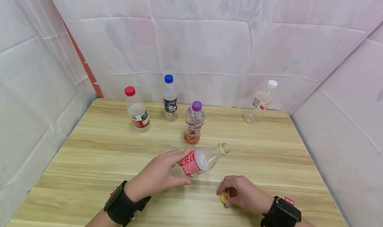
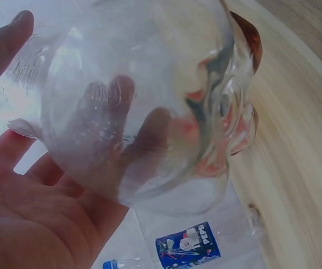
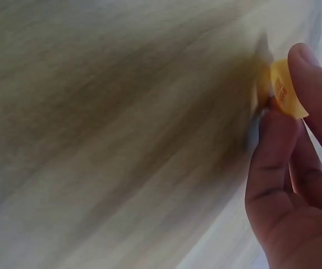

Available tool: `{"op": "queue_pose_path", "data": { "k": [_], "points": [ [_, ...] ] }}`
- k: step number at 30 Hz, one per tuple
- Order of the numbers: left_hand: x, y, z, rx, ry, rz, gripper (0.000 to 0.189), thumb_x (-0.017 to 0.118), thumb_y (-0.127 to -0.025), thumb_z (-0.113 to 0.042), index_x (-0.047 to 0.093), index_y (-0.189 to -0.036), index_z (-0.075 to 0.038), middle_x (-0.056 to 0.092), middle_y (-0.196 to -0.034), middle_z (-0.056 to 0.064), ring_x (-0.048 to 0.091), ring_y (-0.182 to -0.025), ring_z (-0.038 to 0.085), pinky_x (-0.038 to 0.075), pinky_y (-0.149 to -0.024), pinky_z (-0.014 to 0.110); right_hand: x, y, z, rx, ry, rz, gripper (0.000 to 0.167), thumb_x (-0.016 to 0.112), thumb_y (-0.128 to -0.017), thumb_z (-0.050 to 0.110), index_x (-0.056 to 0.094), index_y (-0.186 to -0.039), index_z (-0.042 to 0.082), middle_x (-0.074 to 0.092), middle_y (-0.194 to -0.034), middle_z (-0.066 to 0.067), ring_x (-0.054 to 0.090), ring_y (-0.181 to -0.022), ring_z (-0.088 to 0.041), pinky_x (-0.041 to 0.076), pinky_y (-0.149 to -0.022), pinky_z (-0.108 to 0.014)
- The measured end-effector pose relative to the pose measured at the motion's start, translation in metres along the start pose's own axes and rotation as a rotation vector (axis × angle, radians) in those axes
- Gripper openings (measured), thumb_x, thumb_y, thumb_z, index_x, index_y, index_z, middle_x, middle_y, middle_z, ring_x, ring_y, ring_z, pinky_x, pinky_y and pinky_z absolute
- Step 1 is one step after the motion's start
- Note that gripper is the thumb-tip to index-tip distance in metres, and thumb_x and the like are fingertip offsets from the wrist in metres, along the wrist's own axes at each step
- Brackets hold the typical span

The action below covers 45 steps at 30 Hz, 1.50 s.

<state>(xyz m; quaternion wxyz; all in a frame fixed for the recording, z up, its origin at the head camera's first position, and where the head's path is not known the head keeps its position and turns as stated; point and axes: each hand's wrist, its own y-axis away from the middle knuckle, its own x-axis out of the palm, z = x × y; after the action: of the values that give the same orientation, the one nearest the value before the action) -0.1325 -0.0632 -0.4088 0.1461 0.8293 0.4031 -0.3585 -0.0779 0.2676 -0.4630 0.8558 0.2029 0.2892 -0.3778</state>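
Observation:
In the head view my left hand point(image 1: 164, 173) grips a clear plastic bottle point(image 1: 212, 154) with a red label, tilted with its uncapped neck pointing right and up. A yellow ring circles that neck. From the left wrist the bottle's clear base point(image 2: 133, 112) fills much of the view, the fingers showing through it. My right hand point(image 1: 243, 193) is low over the table, right of the bottle. Between thumb and fingers it pinches a yellow bottle cap point(image 1: 224, 197), hollow side showing in the head view. The cap point(image 3: 286, 89) stands close to the wood in the right wrist view.
Behind the hands stand a red-capped bottle point(image 1: 139, 115), a blue-capped Pepsi bottle point(image 1: 170, 104) and a purple-capped bottle point(image 1: 194, 123). A white-capped clear bottle point(image 1: 259, 102) leans at the back right. White sheeting point(image 1: 197, 47) encloses the wooden table point(image 1: 98, 153) at the back and sides.

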Motion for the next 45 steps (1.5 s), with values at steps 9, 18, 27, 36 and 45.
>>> {"op": "queue_pose_path", "data": {
  "k": [9, 18, 27, 36, 45],
  "points": [
    [0.001, -0.001, 0.000, -0.016, 0.023, 0.015, 0.097, 0.091, -0.082, -0.041, 0.035, -0.161, -0.045, 0.064, -0.140, -0.013, 0.064, -0.118, 0.006, 0.058, -0.102, 0.039, 0.008, 0.007, 0.002, 0.058, 0.098, -0.057, 0.029, 0.091, -0.078, 0.009, 0.077, -0.098, 0.024, 0.058, -0.096, 0.014, 0.054, -0.083, 0.003, 0.054, -0.069, -0.018],
    [0.004, 0.000, -0.002, -0.024, 0.067, 0.008, 0.097, 0.090, -0.083, -0.040, 0.030, -0.158, -0.055, 0.064, -0.140, -0.014, 0.064, -0.113, 0.004, 0.058, -0.100, 0.038, -0.003, 0.009, 0.010, 0.020, 0.152, -0.136, 0.031, 0.088, -0.084, 0.020, 0.076, -0.112, 0.020, 0.065, -0.104, 0.010, 0.057, -0.087, -0.002, 0.054, -0.071, -0.022],
    [0.013, -0.002, -0.005, 0.019, 0.150, -0.036, 0.097, 0.089, -0.083, -0.043, 0.030, -0.159, -0.053, 0.059, -0.145, -0.018, 0.063, -0.117, 0.004, 0.058, -0.101, 0.036, -0.034, -0.006, 0.043, 0.092, -0.197, -0.295, 0.053, 0.077, -0.097, 0.023, 0.055, -0.145, 0.014, 0.065, -0.132, -0.010, 0.067, -0.115, -0.021, 0.062, -0.086, -0.029],
    [0.022, -0.007, -0.014, 0.027, 0.276, -0.054, 0.092, 0.086, -0.084, -0.050, 0.032, -0.158, -0.050, 0.055, -0.148, -0.022, 0.059, -0.125, 0.006, 0.059, -0.100, 0.039, -0.029, -0.027, 0.074, -0.063, -0.596, -0.376, 0.088, 0.072, -0.095, -0.002, 0.024, -0.165, 0.021, 0.045, -0.156, -0.016, 0.055, -0.138, -0.013, 0.058, -0.103, -0.037],
    [0.027, -0.010, -0.018, 0.021, 0.294, -0.054, 0.093, 0.087, -0.084, -0.047, 0.031, -0.159, -0.048, 0.054, -0.150, -0.019, 0.059, -0.127, 0.006, 0.059, -0.101, 0.037, -0.023, -0.036, 0.086, -0.017, -0.552, -0.419, 0.069, 0.076, -0.095, 0.006, 0.041, -0.153, 0.018, 0.051, -0.147, -0.013, 0.060, -0.130, -0.021, 0.057, -0.103, -0.030]
  ]
}}
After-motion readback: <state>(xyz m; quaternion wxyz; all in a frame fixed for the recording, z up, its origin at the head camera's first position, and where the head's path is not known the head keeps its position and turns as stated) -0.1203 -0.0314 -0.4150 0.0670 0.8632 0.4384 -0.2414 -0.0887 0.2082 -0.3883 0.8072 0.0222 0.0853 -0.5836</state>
